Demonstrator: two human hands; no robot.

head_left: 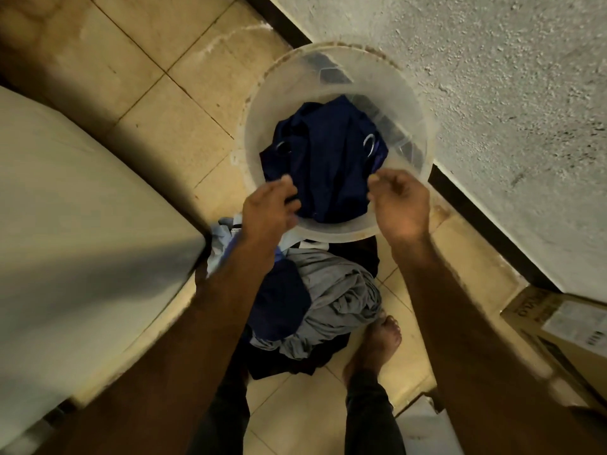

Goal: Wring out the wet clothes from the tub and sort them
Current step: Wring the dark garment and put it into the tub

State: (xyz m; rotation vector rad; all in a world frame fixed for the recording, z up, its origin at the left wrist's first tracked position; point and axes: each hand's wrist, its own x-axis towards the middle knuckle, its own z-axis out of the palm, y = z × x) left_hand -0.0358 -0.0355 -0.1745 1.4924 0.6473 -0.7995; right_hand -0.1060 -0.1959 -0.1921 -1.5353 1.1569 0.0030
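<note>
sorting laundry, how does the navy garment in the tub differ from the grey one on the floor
The navy garment is dark blue with white ring marks; the grey garment is plain pale grey. The navy one lies inside the translucent tub; the grey one tops a floor pile nearer the person's feet. Both are crumpled.

- One view only, from a camera worn on the person's head; no second view to overlap with.
- It faces steeply down, nearly vertical, onto the tiled floor (157,77).
- Wide-angle lens: straight edges bow, notably the dark skirting (466,205) at the wall foot.
- Range is close: both forearms enter from the bottom edge, and the left hand (267,208) and right hand (402,205) sit mid-frame.
- The translucent tub (328,57) lies just above centre; a bare foot (377,346) shows below.
</note>
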